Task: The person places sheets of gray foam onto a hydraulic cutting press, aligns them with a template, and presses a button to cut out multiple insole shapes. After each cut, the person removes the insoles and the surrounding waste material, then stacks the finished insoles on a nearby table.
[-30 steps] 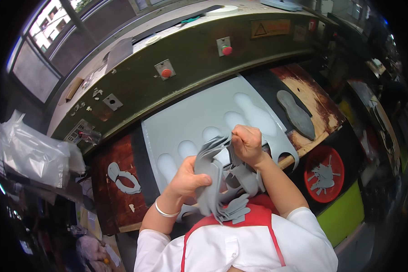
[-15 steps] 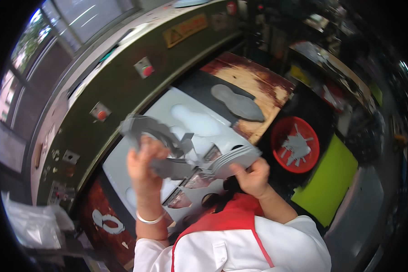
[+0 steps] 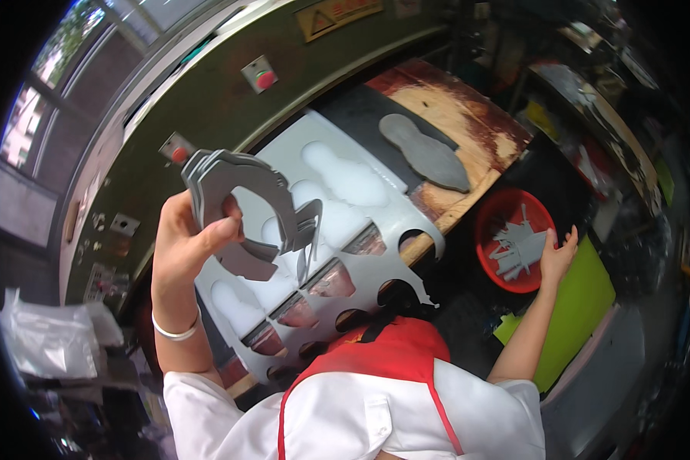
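Note:
My left hand (image 3: pixel 199 234) is raised at the left, its thumb and fingers closed on a stack of grey curved sheet pieces (image 3: pixel 272 195). The stack bends in a C shape, and its layers fan apart at the lower right end. Over the right rim of a red basin (image 3: pixel 483 261) is my right hand (image 3: pixel 557 257), thumb and fingers apart. Grey strips and scraps (image 3: pixel 517 245) lie in that basin, close to its fingertips. Below the stack lies a light grey sheet (image 3: pixel 383 264) with round and angular cut-outs. White sole-shaped areas (image 3: pixel 345 172) show on its far part.
A grey sole-shaped piece (image 3: pixel 425 153) lies on a black mat and worn wooden board (image 3: pixel 483 130). A green machine beam with red buttons (image 3: pixel 265 80) runs behind. A lime-green sheet (image 3: pixel 579 307) is at the right, a clear plastic bag (image 3: pixel 54 337) at the left.
My right hand has let go of the fanned grey pieces and moved right to the basin. My left hand has moved left with the stack. The view has shifted slightly.

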Demonstrator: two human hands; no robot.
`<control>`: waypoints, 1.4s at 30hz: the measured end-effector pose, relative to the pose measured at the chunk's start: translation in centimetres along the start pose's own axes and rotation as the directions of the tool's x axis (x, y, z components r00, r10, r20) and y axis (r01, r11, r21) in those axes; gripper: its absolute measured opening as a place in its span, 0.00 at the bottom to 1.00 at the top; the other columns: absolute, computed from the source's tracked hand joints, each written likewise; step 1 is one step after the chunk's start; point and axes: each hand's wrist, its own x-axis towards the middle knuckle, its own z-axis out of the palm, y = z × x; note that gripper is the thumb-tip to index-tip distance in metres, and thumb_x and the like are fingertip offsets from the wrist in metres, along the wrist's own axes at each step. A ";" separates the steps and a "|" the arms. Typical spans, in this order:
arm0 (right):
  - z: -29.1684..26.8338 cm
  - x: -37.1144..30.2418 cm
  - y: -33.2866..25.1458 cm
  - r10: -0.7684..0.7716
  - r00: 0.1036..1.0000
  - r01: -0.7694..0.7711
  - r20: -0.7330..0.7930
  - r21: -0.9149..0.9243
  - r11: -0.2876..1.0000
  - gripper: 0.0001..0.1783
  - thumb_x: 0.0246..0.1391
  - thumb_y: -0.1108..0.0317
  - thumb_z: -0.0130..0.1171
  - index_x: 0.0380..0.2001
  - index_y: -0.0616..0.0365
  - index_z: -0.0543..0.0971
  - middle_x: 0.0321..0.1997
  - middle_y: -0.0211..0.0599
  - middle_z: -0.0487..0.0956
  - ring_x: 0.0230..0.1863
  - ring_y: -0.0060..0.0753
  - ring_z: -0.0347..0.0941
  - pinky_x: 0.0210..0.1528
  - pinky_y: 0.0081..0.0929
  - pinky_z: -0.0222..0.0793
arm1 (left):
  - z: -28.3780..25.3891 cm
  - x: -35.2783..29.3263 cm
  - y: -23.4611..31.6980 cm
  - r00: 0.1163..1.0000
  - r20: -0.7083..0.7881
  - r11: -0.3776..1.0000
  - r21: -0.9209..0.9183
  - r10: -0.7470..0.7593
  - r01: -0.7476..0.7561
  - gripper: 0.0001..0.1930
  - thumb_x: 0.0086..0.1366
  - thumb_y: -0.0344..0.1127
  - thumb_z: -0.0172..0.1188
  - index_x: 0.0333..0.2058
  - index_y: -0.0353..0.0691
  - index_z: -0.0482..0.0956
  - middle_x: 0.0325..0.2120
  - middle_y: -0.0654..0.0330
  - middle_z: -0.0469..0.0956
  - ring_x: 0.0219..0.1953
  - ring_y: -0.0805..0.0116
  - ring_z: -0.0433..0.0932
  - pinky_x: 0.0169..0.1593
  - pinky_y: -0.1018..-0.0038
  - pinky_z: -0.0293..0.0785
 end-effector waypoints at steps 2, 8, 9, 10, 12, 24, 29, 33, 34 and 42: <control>1.5 -2.4 -5.9 -0.086 0.981 -0.034 0.173 0.597 0.801 0.26 0.52 0.66 0.64 0.53 0.61 0.71 0.47 0.41 0.76 0.46 0.32 0.74 0.47 0.28 0.71 | -0.7 -0.4 0.1 1.000 -0.020 0.999 0.033 0.000 0.001 0.16 0.53 0.40 0.69 0.29 0.34 0.75 0.22 0.64 0.73 0.24 0.77 0.72 0.30 0.80 0.69; 2.0 -12.5 -25.4 -0.871 0.435 0.197 0.228 0.920 0.339 0.32 0.40 0.72 0.68 0.52 0.63 0.72 0.55 0.46 0.73 0.58 0.45 0.67 0.59 0.35 0.63 | -1.9 -3.0 1.1 0.985 -0.034 0.984 -0.035 0.171 -0.172 0.19 0.53 0.45 0.70 0.23 0.36 0.72 0.14 0.66 0.68 0.16 0.77 0.66 0.22 0.80 0.60; 1.9 -13.8 -27.9 -0.939 0.317 0.234 0.131 0.949 0.211 0.35 0.41 0.73 0.67 0.56 0.64 0.70 0.58 0.47 0.70 0.61 0.46 0.64 0.62 0.35 0.60 | -2.2 -3.6 1.4 0.978 -0.053 0.977 -0.048 0.204 -0.207 0.20 0.53 0.46 0.70 0.21 0.36 0.72 0.13 0.66 0.68 0.16 0.76 0.65 0.21 0.80 0.58; 1.7 -15.3 -30.0 -0.953 0.268 0.141 0.144 0.972 0.186 0.34 0.42 0.69 0.67 0.55 0.65 0.70 0.58 0.49 0.70 0.61 0.50 0.63 0.62 0.36 0.59 | -2.2 -4.6 1.5 0.973 -0.119 0.978 -0.043 0.196 -0.202 0.22 0.51 0.48 0.71 0.19 0.37 0.70 0.12 0.65 0.67 0.14 0.76 0.64 0.20 0.80 0.57; 1.7 -17.7 -33.4 -0.978 0.186 0.024 0.098 0.994 0.104 0.30 0.47 0.67 0.63 0.55 0.65 0.70 0.53 0.50 0.74 0.58 0.50 0.67 0.60 0.35 0.62 | -3.1 -5.8 1.6 0.964 -0.077 0.965 -0.050 0.253 -0.257 0.24 0.51 0.50 0.71 0.15 0.40 0.69 0.09 0.65 0.67 0.11 0.75 0.65 0.20 0.78 0.57; -0.3 -19.5 -40.7 -0.945 -0.320 -0.126 -0.062 0.992 -0.022 0.14 0.42 0.83 0.57 0.35 0.63 0.80 0.29 0.38 0.76 0.32 0.34 0.73 0.32 0.28 0.67 | -7.9 -16.5 1.6 0.904 -0.119 0.867 -0.257 0.410 -0.427 0.22 0.53 0.41 0.67 0.09 0.41 0.67 0.04 0.63 0.66 0.05 0.72 0.62 0.17 0.78 0.58; 1.5 -25.7 -43.0 -0.949 -0.060 0.008 -0.310 0.950 -0.311 0.21 0.35 0.84 0.58 0.39 0.60 0.80 0.32 0.39 0.77 0.41 0.43 0.73 0.40 0.32 0.69 | -8.3 -19.1 0.9 0.854 -0.278 0.853 -0.169 0.439 -0.493 0.24 0.58 0.46 0.66 0.11 0.42 0.67 0.04 0.67 0.65 0.06 0.75 0.63 0.18 0.79 0.60; 0.9 -31.6 -40.2 -0.959 -0.255 -0.558 -0.122 0.829 0.043 0.15 0.52 0.75 0.57 0.45 0.61 0.78 0.35 0.38 0.78 0.42 0.38 0.74 0.44 0.31 0.68 | -7.9 -21.4 0.6 0.734 -0.620 0.916 -0.059 0.278 -0.397 0.22 0.60 0.47 0.64 0.17 0.36 0.71 0.10 0.65 0.67 0.08 0.79 0.61 0.16 0.81 0.58; 0.6 -32.2 -39.4 -0.882 -0.468 -0.616 0.054 0.696 0.369 0.17 0.54 0.73 0.57 0.48 0.62 0.76 0.39 0.38 0.79 0.44 0.35 0.73 0.46 0.29 0.68 | -7.9 -22.1 0.5 0.651 -0.734 0.943 -0.039 0.197 -0.330 0.21 0.61 0.46 0.63 0.19 0.34 0.72 0.12 0.63 0.69 0.10 0.79 0.61 0.16 0.81 0.58; -0.7 -36.6 -40.5 -0.705 -0.689 -0.435 0.168 0.681 0.588 0.23 0.54 0.68 0.60 0.52 0.62 0.70 0.41 0.36 0.77 0.42 0.23 0.72 0.47 0.22 0.67 | -11.3 -27.3 -1.9 0.627 -0.779 0.994 -0.059 0.015 -0.097 0.16 0.64 0.43 0.61 0.26 0.35 0.74 0.20 0.60 0.74 0.22 0.73 0.73 0.30 0.75 0.70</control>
